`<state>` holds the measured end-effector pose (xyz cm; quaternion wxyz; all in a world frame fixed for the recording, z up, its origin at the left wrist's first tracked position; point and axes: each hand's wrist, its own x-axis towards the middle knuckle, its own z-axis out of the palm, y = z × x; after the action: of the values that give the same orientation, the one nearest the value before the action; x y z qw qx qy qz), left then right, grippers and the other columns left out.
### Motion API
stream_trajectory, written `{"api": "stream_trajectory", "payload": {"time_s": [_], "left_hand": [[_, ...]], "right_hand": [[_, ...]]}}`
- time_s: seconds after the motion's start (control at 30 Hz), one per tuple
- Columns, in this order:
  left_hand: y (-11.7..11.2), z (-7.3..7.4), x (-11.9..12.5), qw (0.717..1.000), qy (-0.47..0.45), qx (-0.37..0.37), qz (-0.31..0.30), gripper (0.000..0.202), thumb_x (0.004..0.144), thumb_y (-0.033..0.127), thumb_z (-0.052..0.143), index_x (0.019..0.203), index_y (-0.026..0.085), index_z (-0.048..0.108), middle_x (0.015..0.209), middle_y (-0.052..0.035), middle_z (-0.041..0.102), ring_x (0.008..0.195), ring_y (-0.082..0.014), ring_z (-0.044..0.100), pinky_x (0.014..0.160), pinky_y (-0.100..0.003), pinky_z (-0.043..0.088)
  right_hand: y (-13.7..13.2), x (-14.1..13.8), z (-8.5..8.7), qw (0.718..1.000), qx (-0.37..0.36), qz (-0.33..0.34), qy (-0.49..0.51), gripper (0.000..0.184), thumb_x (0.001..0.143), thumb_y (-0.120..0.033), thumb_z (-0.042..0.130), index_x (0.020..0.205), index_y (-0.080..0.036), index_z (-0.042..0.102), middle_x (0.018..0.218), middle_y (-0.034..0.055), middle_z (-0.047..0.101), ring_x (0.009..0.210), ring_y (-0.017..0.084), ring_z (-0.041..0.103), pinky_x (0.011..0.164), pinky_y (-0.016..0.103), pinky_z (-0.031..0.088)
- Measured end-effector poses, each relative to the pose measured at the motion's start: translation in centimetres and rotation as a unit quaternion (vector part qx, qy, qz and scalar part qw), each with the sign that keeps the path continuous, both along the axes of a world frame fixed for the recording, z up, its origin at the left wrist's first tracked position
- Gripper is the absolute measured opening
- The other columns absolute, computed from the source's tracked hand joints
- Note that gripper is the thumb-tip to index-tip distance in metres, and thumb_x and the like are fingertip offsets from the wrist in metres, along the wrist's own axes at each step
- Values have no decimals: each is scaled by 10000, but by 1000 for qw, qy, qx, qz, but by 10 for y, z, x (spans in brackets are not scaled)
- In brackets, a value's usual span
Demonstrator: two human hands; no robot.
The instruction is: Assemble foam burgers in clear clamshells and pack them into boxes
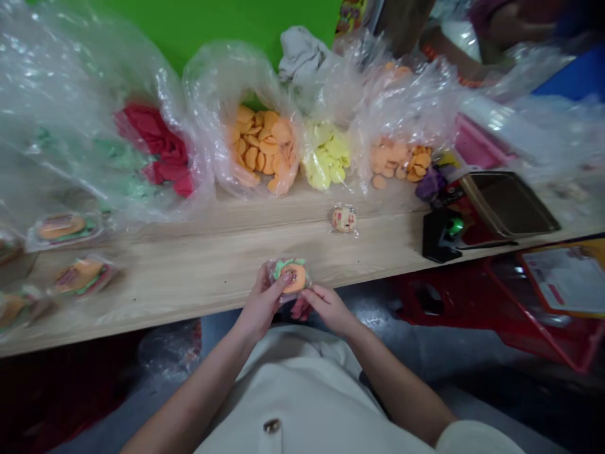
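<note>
My left hand point(261, 306) and my right hand point(328, 307) meet at the near edge of the wooden table point(212, 265). Both are closed around a small clear packet point(290, 275) holding a stack of orange, green and red foam pieces. The left fingers pinch its left side and the right fingers hold it from below. A small round wrapped item point(344, 219) lies on the table just beyond the packet.
Open plastic bags line the back: red pieces point(158, 148), orange discs point(262, 148), yellow pieces point(328, 154), more orange discs point(399, 161). Finished packets point(82, 275) lie at the left. A dark tray point(508, 203) and a black device point(442, 234) sit at the right.
</note>
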<state>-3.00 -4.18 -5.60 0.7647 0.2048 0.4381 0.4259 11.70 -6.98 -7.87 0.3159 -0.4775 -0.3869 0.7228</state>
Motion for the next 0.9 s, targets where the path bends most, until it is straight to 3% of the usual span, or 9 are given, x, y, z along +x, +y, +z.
{"api": "stream_trajectory", "payload": {"time_s": [0.1, 0.2, 0.27, 0.3, 0.33, 0.43, 0.53, 0.7, 0.9], "left_hand": [[2, 2, 12, 1000, 4, -12, -11, 357, 735, 269, 672, 1047, 222, 506, 1017, -8, 603, 777, -101, 601, 682, -213, 515], [12, -4, 27, 999, -11, -23, -31, 387, 703, 269, 703, 1047, 212, 536, 1042, -20, 618, 777, -116, 619, 671, -214, 535], [24, -12, 34, 999, -18, -33, -18, 392, 673, 264, 726, 1026, 220, 563, 1037, -11, 631, 784, -124, 631, 644, -200, 546], [30, -16, 36, 999, -17, -38, -3, 386, 661, 261, 735, 1010, 227, 575, 1037, -1, 634, 790, -124, 634, 625, -186, 547], [36, -19, 38, 999, -15, -40, 12, 379, 654, 259, 739, 998, 232, 584, 1042, 8, 635, 800, -122, 637, 609, -172, 547], [47, -23, 37, 998, -19, -40, 42, 345, 669, 251, 729, 987, 224, 597, 1051, 13, 634, 828, -114, 638, 621, -159, 549], [51, -22, 36, 995, -54, -64, 59, 273, 733, 256, 677, 989, 211, 596, 1034, -3, 633, 827, -110, 636, 651, -174, 553], [61, -21, 33, 979, -106, -152, 88, 255, 803, 309, 595, 1032, 198, 584, 1002, -42, 633, 767, -121, 643, 559, -165, 552], [63, -18, 26, 976, -138, -156, 71, 347, 815, 305, 578, 1138, 183, 545, 1043, -79, 624, 804, -143, 645, 551, -165, 555]], "right_hand": [[0, 10, 1, 999, -31, 29, 21, 418, 793, -554, 480, 763, -152, 591, 674, 7, 616, 591, 111, 588, 557, 235, 462], [13, 52, 9, 999, -21, 34, -19, 327, 766, -490, 546, 755, -169, 605, 676, -6, 622, 575, 112, 578, 549, 240, 463], [25, 106, 24, 983, 26, -118, -142, 213, 674, -376, 665, 655, -174, 597, 617, -17, 613, 561, 120, 558, 547, 242, 462], [30, 138, 35, 928, 57, -288, -229, 197, 601, -306, 718, 586, -176, 571, 576, -21, 596, 558, 126, 544, 548, 242, 461], [33, 172, 46, 889, 64, -373, -256, 159, 643, -284, 678, 607, -182, 562, 623, -10, 606, 619, 134, 550, 581, 247, 467], [36, 262, 66, 832, 26, -485, -267, 176, 780, -270, 509, 624, -190, 519, 616, 4, 569, 636, 137, 535, 584, 266, 477], [43, 313, 57, 821, -60, -513, -243, 124, 768, -202, 511, 646, -179, 518, 632, 24, 561, 609, 153, 530, 540, 326, 496], [51, 323, 28, 824, -91, -525, -191, 94, 722, -94, 520, 688, -181, 511, 766, 34, 573, 657, 165, 555, 540, 415, 540], [20, 301, 2, 783, 86, -610, -83, 192, 630, -260, 656, 679, -192, 483, 817, 4, 545, 776, 179, 562, 700, 481, 535]]}}
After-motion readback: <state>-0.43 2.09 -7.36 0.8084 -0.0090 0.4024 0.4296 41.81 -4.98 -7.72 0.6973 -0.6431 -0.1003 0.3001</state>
